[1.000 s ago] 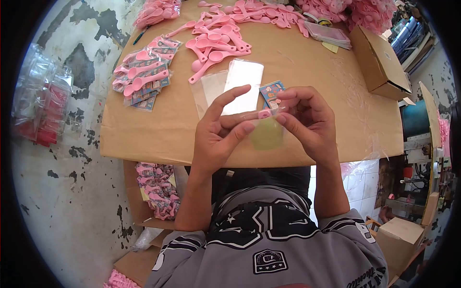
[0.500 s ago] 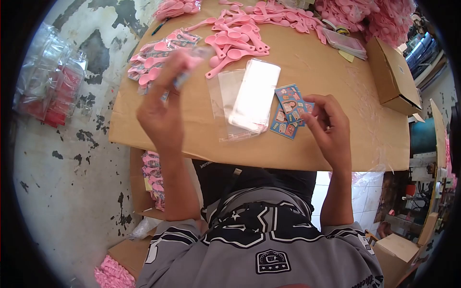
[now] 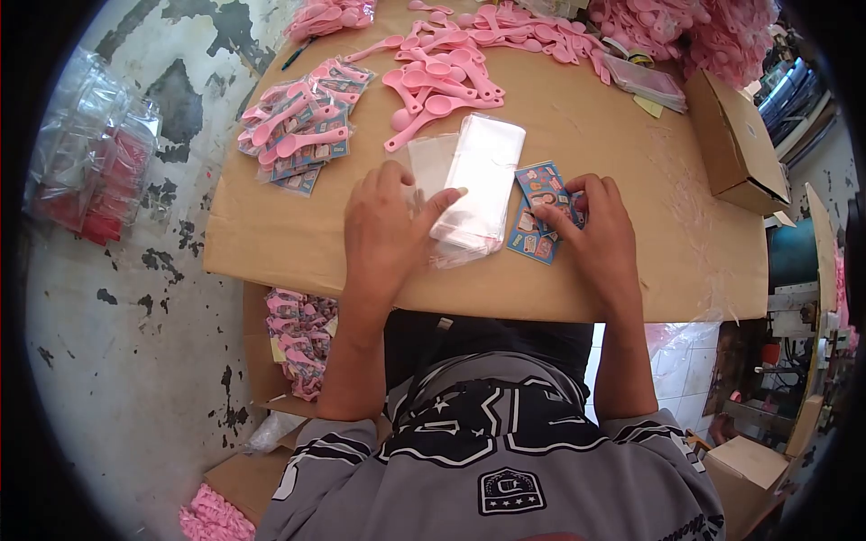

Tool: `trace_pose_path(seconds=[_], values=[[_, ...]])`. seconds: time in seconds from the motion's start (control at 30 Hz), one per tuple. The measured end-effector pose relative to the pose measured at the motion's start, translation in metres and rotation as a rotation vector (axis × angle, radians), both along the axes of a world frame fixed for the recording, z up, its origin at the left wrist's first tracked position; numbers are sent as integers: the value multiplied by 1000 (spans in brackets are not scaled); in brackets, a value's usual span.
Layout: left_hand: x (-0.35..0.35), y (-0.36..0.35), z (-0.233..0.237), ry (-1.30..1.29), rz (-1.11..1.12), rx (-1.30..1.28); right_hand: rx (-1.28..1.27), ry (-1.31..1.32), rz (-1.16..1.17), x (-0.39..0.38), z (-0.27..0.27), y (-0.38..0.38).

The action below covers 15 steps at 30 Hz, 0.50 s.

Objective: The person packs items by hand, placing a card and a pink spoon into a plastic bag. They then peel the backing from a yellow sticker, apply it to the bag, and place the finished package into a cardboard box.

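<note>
My left hand (image 3: 386, 225) is over the left edge of the clear plastic bags (image 3: 484, 171), its thumb spread out across them and its fingers bent. It holds nothing that I can see. To the right, my right hand (image 3: 597, 225) grips a blue printed card (image 3: 544, 185) at its right side, thumb on top and fingers curled at the edge. More such cards lie beneath it. A pile of bagged pink spoons with cards (image 3: 302, 122) is at the table's left side. Loose pink spoons (image 3: 442, 77) lie beyond the bags.
An open cardboard box (image 3: 735, 144) stands at the table's right edge. Near it is a clear plastic case (image 3: 645, 83). Large bags of pink spoons (image 3: 667, 27) fill the back right corner. Below the table's left side, a box holds packed spoons (image 3: 302, 347).
My left hand has let go of a bagged spoon at the left pile and come right to the plastic bags. My right hand has lowered slightly leftward onto the cards.
</note>
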State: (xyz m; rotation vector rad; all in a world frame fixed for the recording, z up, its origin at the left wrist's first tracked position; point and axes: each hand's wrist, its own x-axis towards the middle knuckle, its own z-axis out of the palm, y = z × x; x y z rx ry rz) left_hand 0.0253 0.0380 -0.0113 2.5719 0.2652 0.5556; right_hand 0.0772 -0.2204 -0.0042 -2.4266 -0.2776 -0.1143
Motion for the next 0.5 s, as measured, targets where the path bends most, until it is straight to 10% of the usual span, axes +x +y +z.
trace_pose_path(seconds=[0.2, 0.5], values=[[-17, 21, 6, 305, 63, -17, 139, 61, 3, 8, -11, -7], [-20, 13, -20, 41, -110, -115, 335, 46, -19, 12, -24, -11]])
